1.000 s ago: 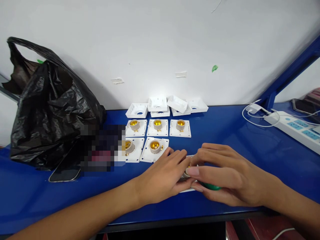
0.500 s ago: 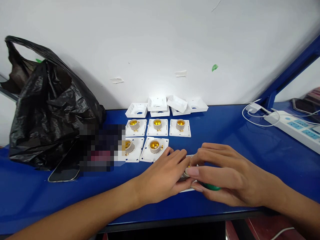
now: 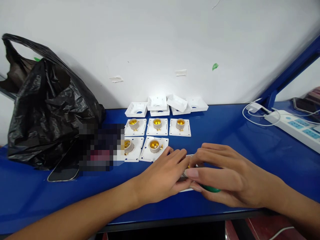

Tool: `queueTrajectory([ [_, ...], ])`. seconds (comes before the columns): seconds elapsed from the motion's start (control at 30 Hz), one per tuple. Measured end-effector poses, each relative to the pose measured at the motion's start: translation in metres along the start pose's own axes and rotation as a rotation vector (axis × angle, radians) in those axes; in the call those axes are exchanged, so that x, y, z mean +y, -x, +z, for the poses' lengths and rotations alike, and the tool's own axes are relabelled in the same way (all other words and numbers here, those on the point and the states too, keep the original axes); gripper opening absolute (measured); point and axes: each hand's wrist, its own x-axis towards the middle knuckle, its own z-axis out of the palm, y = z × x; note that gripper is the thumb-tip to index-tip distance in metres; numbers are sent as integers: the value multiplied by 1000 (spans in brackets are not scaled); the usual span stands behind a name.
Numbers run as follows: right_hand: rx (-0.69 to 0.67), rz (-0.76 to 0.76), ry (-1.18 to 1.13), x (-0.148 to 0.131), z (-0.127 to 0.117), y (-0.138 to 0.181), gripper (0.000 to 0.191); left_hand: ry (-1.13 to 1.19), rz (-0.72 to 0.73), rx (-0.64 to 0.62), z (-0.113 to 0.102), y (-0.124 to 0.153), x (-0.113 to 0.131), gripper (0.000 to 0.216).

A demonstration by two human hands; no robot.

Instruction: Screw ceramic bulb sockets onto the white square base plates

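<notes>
My left hand rests on the blue table near its front edge, fingers curled and pinching a white lamp-holder plate that is mostly hidden under both hands. My right hand is closed around a green-handled tool, probably a screwdriver, held against that plate. Just behind my hands lie several white square plates with brass lamp sockets in two rows. Behind those, empty white covers sit against the wall.
A black plastic bag stands at the left, with a dark phone lying in front of it beside a blurred patch. A white power strip with white cables lies at the right, under a slanted blue frame bar.
</notes>
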Motion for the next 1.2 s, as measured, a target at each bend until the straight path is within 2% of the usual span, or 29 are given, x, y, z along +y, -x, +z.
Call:
queueTrajectory([
  [0.73, 5, -2, -16, 0, 1, 0, 28, -9, 12, 11, 1, 1, -1, 23],
  [0.9, 3, -10, 1, 0, 1, 0, 27, 6, 9, 20, 2, 2, -2, 16],
  [1.03, -2, -13, 3, 0, 0, -1, 20, 9, 8, 9, 2, 1, -2, 15],
  [1.2, -6, -10, 11, 0, 0, -1, 21, 1, 10, 4, 2, 1, -3, 16],
])
